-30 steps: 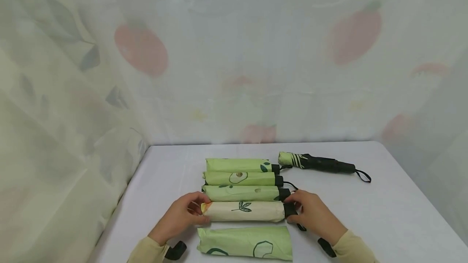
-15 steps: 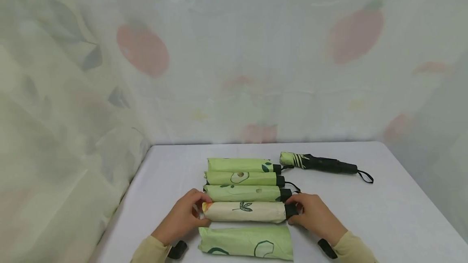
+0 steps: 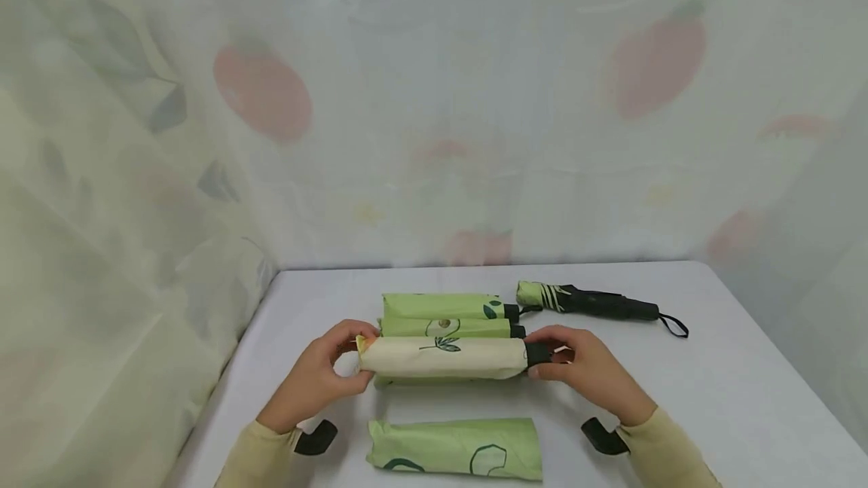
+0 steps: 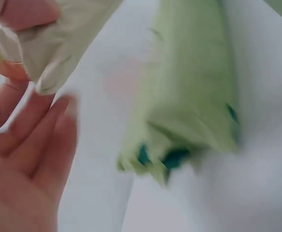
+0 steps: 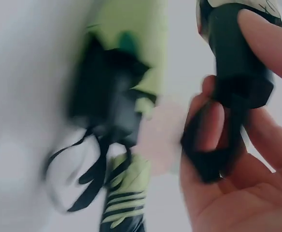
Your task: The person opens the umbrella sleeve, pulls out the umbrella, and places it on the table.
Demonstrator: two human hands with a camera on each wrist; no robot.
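Both hands hold a cream folded umbrella (image 3: pixel 441 358) level by its two ends, lifted above the table. My left hand (image 3: pixel 324 371) pinches its sleeve end, where a yellow and orange patch shows. My right hand (image 3: pixel 588 369) grips the black handle (image 3: pixel 538 353), and in the right wrist view a black strap loop (image 5: pixel 213 159) hangs from it. Behind and below, the cream umbrella mostly covers a pale green umbrella (image 3: pixel 434 380). Beyond lie an avocado-print green umbrella (image 3: pixel 410 327) and another green umbrella (image 3: pixel 434 306) in a row.
Nearest the body lies a loose green sleeve-like piece (image 3: pixel 454 449) with avocado outlines. At the back right rests an unsleeved black and green folded umbrella (image 3: pixel 603 303) with a wrist strap. The white table (image 3: pixel 732 398) meets a patterned curtain (image 3: pixel 434 134) behind and at both sides.
The cream umbrella, resting on the table at the front of the row earlier, has risen and moved away from the body in both hands, now covering the pale green one behind it.
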